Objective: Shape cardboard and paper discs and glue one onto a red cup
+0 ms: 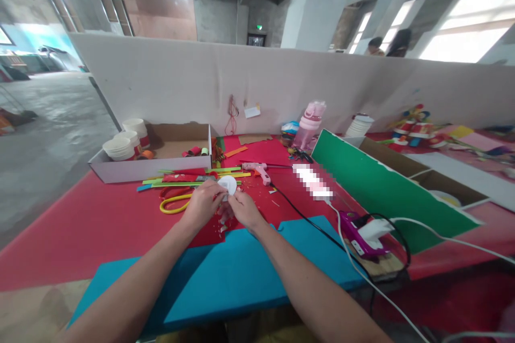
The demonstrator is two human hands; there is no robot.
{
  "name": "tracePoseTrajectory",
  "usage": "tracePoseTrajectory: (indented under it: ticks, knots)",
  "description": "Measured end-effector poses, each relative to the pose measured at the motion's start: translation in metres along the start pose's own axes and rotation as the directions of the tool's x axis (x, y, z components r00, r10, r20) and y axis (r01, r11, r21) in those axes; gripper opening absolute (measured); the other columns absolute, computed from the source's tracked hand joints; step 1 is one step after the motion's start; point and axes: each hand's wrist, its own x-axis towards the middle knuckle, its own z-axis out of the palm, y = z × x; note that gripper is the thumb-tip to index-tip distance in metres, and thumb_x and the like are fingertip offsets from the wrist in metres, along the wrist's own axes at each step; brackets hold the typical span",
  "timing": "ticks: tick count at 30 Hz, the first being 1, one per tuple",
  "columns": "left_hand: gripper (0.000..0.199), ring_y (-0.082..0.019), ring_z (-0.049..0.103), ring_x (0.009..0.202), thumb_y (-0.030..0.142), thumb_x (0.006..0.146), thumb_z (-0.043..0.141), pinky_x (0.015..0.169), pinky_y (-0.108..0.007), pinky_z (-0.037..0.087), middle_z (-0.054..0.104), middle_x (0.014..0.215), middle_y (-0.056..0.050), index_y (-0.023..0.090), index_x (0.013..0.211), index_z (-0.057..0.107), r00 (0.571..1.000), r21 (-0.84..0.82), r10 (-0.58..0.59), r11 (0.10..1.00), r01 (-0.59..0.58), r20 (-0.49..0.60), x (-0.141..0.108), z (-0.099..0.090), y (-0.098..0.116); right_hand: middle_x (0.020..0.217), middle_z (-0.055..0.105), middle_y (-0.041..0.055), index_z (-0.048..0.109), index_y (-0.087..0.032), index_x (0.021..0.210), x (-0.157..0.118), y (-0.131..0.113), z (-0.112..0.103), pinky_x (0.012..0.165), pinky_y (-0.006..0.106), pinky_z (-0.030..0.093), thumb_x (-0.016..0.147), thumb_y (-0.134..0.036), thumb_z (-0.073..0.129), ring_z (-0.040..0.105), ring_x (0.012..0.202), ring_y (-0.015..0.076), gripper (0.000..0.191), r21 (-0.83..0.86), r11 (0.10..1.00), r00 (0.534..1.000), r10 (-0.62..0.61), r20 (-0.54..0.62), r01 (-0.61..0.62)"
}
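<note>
Between my two hands is a small white paper disc (pixel 229 184), held up over the red table covering. My left hand (pixel 206 201) pinches its left side, and my right hand (pixel 243 208) grips its lower right edge. Scissors with yellow and red handles (pixel 173 204) lie just left of my left hand. Beyond my hands rests a pink glue gun (pixel 259 170) with a black cord. Coloured paper strips (pixel 155 183) lie behind the scissors, and small white scraps are scattered below my hands.
A white cardboard box (pixel 148 170) with paper cups (pixel 118 148) stands at the left. A pink bottle (pixel 309 126) is at the back. On the right are a green-sided divided box (pixel 382 187) and a purple power strip (pixel 360 236) with trailing cables. Blue sheet (pixel 225 273) covers the near edge.
</note>
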Motion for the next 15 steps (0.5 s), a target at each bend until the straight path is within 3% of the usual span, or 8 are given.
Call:
tracePoseTrajectory:
  ticks: [5, 8, 12, 15]
  knots:
    - [0.021, -0.018, 0.052, 0.072, 0.016, 0.087, 0.05, 0.066, -0.029, 0.042, 0.061, 0.073, -0.008, 0.015, 0.07, 0.063, 0.988, 0.211, 0.148, 0.965, -0.153, 0.04, -0.002, 0.004, 0.004, 0.046, 0.055, -0.0045, 0.047, -0.02, 0.066, -0.001, 0.0, 0.0, 0.041, 0.019, 0.039, 0.083, -0.019, 0.043, 0.055, 0.04, 0.0111, 0.018, -0.128, 0.991, 0.999, -0.033, -0.038, 0.028]
    - [0.023, -0.018, 0.051, 0.071, 0.013, 0.085, 0.05, 0.065, -0.028, 0.041, 0.059, 0.07, -0.007, 0.015, 0.064, 0.059, 0.984, 0.236, 0.181, 0.956, -0.177, 0.007, -0.001, 0.007, 0.005, 0.045, 0.053, -0.0045, 0.046, -0.02, 0.063, -0.003, -0.005, 0.002, 0.041, 0.019, 0.04, 0.082, -0.014, 0.041, 0.054, 0.04, 0.011, 0.02, -0.169, 0.985, 0.996, -0.036, -0.084, 0.021]
    - [0.014, -0.014, 0.054, 0.067, 0.013, 0.079, 0.055, 0.063, -0.025, 0.042, 0.061, 0.07, -0.004, 0.016, 0.067, 0.061, 0.991, 0.069, 0.009, 0.998, 0.001, -0.133, 0.0, 0.006, 0.002, 0.047, 0.056, -0.004, 0.05, -0.019, 0.072, -0.004, -0.007, 0.004, 0.044, 0.021, 0.042, 0.085, -0.015, 0.037, 0.056, 0.041, 0.0122, 0.019, -0.078, 0.997, 0.999, 0.003, -0.039, -0.006]
    - [0.01, -0.014, 0.058, 0.065, 0.022, 0.079, 0.058, 0.062, -0.024, 0.044, 0.066, 0.072, -0.002, 0.016, 0.078, 0.066, 0.984, -0.124, -0.164, 0.98, 0.155, -0.067, 0.002, 0.001, -0.005, 0.048, 0.057, -0.0036, 0.052, -0.018, 0.079, -0.002, -0.005, 0.003, 0.044, 0.021, 0.042, 0.087, -0.019, 0.038, 0.058, 0.041, 0.0133, 0.016, -0.022, 1.0, 0.999, 0.022, -0.023, -0.023]
